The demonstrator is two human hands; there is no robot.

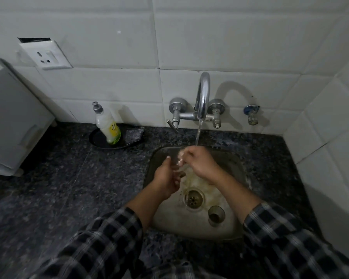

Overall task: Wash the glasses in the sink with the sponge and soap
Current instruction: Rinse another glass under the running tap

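The task looked about midway: the left hand (166,181) gripped 1 clear glass (177,160) over the far part of the sink (169,220). The right hand (199,161) curled its fingers on the rim under the stream from the tap (203,95), which read as rinsing. A second glass (216,216) stood upright right of the drain (193,198), probably unwashed, while the soap bottle (108,125) and the sponge (134,134) sat on a black tray (97,139) at the far left, neither in hand. The table (69,178) was dark speckled stone, backed by white wall tiles (230,47) with a socket (46,55), and a white appliance (10,121) stood at the left.
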